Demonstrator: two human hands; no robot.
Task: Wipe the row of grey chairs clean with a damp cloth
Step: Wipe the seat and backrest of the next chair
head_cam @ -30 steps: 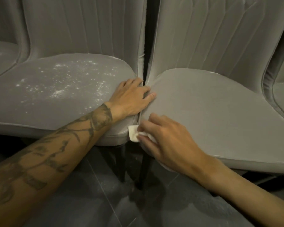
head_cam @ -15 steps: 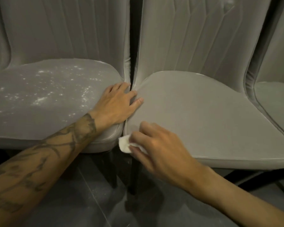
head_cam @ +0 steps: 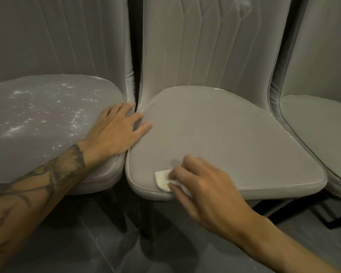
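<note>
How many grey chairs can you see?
3. The left chair, speckled with white dust, is under the left hand. The middle chair is where the right hand holds the cloth. The right chair is cut off at the edge. More may be out of view.

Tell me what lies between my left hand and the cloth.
In the head view, only bare grey upholstered chair seat separates the left hand from the small white cloth.

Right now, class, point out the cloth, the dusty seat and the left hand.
cloth (head_cam: 162, 180), head view, its exposed white corner.
dusty seat (head_cam: 37, 115), head view, speckled cushion top.
left hand (head_cam: 114, 132), head view, back of the hand.
</note>
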